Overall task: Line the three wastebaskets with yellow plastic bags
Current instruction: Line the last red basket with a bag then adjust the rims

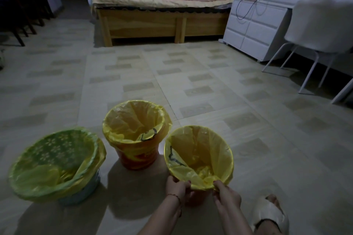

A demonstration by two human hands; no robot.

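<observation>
Yellow plastic lines all three wastebaskets on the tiled floor (210,74). At the nearest wastebasket (197,197), the left hand (177,187) and the right hand (226,195) each pinch the near edge of its yellow bag (200,150), folded over the rim. An orange wastebasket (138,159) stands just behind to the left, its bag (133,120) draped over the rim. Further left sits a wider pale wastebasket (82,194) with its own bag (53,158). A slippered foot (269,213) rests nearby on the right.

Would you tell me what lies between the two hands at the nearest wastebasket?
In the head view, a bunched fold of yellow bag spans between left hand and right hand.
</observation>
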